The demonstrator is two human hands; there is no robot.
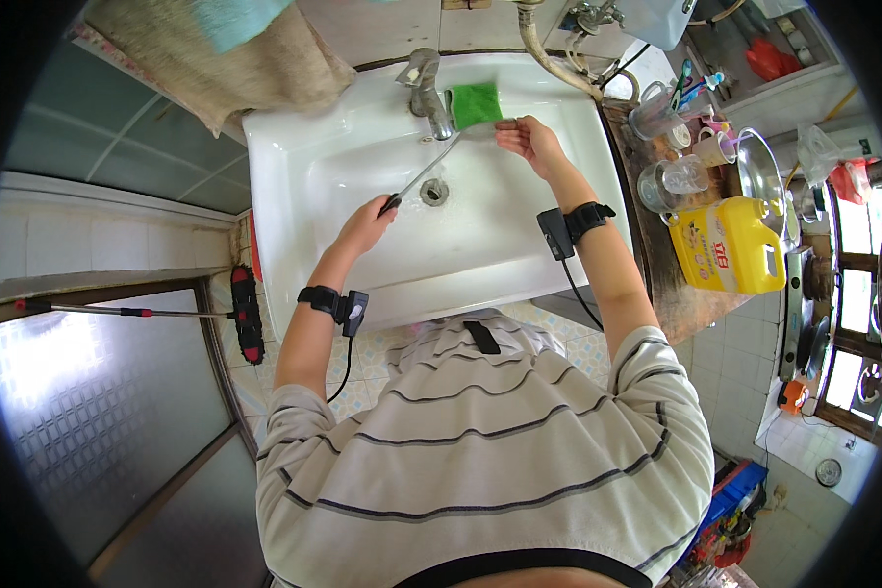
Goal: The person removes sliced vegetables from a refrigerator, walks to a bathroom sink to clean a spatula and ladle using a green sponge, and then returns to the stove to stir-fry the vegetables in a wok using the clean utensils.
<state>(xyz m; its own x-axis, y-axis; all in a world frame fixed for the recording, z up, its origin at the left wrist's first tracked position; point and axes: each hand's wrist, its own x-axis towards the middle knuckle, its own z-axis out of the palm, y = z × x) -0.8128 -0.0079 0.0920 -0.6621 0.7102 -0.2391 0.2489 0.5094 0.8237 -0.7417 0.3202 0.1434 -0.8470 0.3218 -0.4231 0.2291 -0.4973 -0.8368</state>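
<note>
My left hand (367, 224) is closed round the black handle of a long metal kitchen utensil (430, 165), over the left part of a white ceramic washbasin (441, 253). Its thin shaft slants up and right past the drain to a flat, blurred head below the tap (430, 95). My right hand (533, 147) is at the far end of that head, fingers bent; whether they grip it is not clear. A green scouring cloth (475, 106) lies on the basin's back ledge, just behind the utensil's head.
Right of the basin, a wooden counter (705, 316) bears a yellow jug (727, 246), a glass jar (654, 187), cups with toothbrushes and a metal bowl (761, 169). A towel (227, 59) hangs at the back left. A long-handled brush (246, 314) stands left, beside a glazed door (117, 382).
</note>
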